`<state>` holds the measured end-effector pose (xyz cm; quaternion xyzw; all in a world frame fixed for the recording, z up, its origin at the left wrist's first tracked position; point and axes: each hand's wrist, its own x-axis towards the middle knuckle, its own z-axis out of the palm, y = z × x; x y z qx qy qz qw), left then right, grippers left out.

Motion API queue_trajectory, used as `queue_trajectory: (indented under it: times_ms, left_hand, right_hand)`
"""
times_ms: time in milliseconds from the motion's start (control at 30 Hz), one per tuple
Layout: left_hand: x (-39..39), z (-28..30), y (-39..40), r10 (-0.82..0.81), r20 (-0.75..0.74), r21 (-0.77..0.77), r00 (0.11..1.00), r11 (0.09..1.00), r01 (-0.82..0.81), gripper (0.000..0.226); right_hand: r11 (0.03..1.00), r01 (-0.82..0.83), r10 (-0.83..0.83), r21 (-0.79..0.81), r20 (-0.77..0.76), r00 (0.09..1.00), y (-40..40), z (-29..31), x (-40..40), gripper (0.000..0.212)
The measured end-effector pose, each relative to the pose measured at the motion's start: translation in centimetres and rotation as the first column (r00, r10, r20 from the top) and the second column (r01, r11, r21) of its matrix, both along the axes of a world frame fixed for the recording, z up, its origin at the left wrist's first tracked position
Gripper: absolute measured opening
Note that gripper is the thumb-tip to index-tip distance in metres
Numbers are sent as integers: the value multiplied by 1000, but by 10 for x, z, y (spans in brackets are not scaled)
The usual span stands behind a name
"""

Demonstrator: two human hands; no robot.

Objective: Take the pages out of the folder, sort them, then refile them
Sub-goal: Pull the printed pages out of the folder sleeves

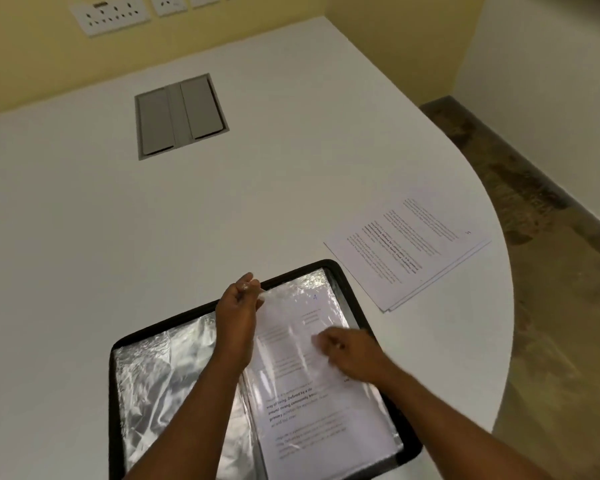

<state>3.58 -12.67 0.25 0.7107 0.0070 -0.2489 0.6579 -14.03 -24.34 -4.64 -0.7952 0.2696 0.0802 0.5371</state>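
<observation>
Hands over folder, left pinching sleeve

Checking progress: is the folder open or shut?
Open: the folder lies spread flat on the table, plastic sleeves showing on both sides.

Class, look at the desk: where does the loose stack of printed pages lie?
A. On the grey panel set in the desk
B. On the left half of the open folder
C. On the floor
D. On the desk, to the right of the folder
D: the loose pages lie flat on the white desk, right of the open folder and apart from it.
</observation>
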Motion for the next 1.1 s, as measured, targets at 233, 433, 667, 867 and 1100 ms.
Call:
queue_trajectory:
  times_ms: [233, 433, 667, 867, 1100]
  left_hand:
    - [26, 19, 59, 187, -79, -102, 979, 976, -194, 15]
    - [56, 18, 135, 311, -157, -117, 937, 937, -330, 18]
    - [72, 8, 202, 478, -37, 117, 878, 874, -471, 20]
    - [39, 1, 218, 303, 266, 288, 915, 881, -375, 14]
    - [9, -21, 208, -127, 402, 361, 907, 932, -29, 21]
  right_hand:
    - [971, -196, 201, 136, -21, 979, 94, 16, 5, 65]
    - [897, -442, 437, -28, -112, 893, 143, 11, 27, 78]
    - [641, -676, 610, -365, -293, 736, 192, -1, 49, 78]
    - [513, -755, 681, -408, -343, 648, 239, -14, 56, 81]
    - [672, -630, 634, -390, -137, 761, 266, -9, 60, 67]
